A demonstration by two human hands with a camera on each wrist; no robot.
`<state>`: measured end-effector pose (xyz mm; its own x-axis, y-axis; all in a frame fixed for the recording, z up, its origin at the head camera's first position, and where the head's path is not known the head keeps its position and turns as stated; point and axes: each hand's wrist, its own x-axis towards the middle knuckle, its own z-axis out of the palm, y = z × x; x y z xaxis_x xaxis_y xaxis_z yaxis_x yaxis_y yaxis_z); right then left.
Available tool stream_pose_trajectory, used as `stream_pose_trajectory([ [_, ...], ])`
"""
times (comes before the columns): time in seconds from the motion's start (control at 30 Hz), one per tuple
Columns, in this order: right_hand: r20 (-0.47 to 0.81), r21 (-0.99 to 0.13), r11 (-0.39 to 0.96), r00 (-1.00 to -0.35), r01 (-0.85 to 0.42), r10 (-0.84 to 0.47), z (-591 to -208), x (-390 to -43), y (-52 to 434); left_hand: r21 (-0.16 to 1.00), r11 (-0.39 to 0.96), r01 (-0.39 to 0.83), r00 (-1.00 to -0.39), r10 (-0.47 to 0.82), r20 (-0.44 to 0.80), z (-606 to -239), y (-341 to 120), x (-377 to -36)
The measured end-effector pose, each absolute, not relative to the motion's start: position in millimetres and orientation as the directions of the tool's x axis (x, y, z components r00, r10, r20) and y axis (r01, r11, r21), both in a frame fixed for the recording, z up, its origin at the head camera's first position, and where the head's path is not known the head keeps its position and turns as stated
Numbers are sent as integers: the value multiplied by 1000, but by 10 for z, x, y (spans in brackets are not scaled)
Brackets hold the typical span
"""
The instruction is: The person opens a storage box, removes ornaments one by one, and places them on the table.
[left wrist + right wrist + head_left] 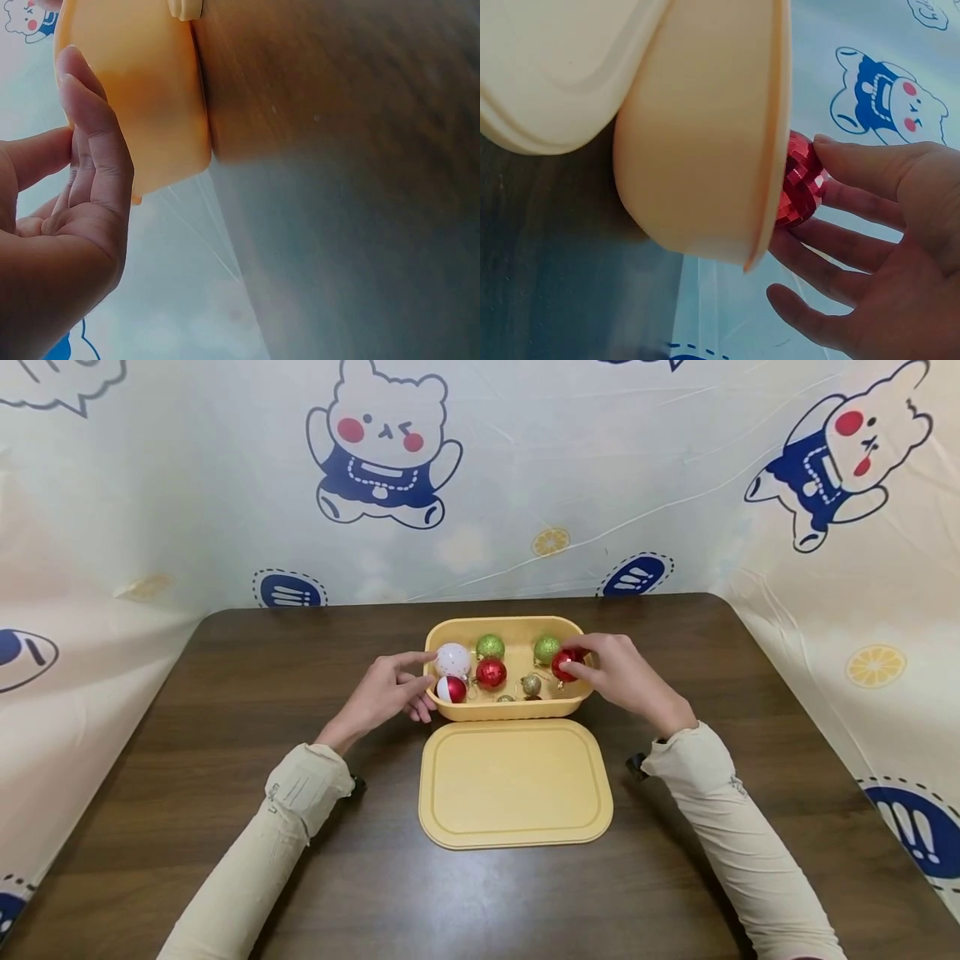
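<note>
A yellow plastic box [517,713] holds several Christmas baubles. My left hand [384,693] pinches its left rim; in the left wrist view the fingers [101,142] lie along the outer wall. My right hand [626,670] holds a shiny red bauble [802,182] between thumb and fingertips, at the box's right end, partly above the rim. Inside lie a white bauble [453,659], a red-and-white one [452,689], another red one [491,673], two green glittery ones [491,647] and a small gold one [531,684]. The front wall partly hides some small ones.
The box's yellow lid [516,783] lies flat on the dark wooden table [337,877], right in front of the box. Behind the table hangs a pale cloth [517,460] printed with cartoon bears. Black straps [637,767] show at the wrists below the rolled sleeves.
</note>
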<state>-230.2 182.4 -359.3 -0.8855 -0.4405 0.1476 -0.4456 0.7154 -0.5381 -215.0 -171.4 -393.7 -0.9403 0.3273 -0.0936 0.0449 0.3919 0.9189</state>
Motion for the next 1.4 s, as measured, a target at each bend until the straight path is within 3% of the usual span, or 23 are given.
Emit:
stream_pose_trajectory([
  [0.43,319,-531,691,-871,-491,-375,-3484,-2301,1977,918,394,51,-939,332,-90,-3939,-1715,-2152],
  [0.87,398,-536,703,-874,-468,-278,-3440,-2365,2230,918,393,53,-937,336,-90,-3920,-1713,-2146],
  [1.4,363,-560,729,-907,-393,-211,-3542,-2479,2445,919,392,46,-938,334,-96,-3925,-1710,-2145],
])
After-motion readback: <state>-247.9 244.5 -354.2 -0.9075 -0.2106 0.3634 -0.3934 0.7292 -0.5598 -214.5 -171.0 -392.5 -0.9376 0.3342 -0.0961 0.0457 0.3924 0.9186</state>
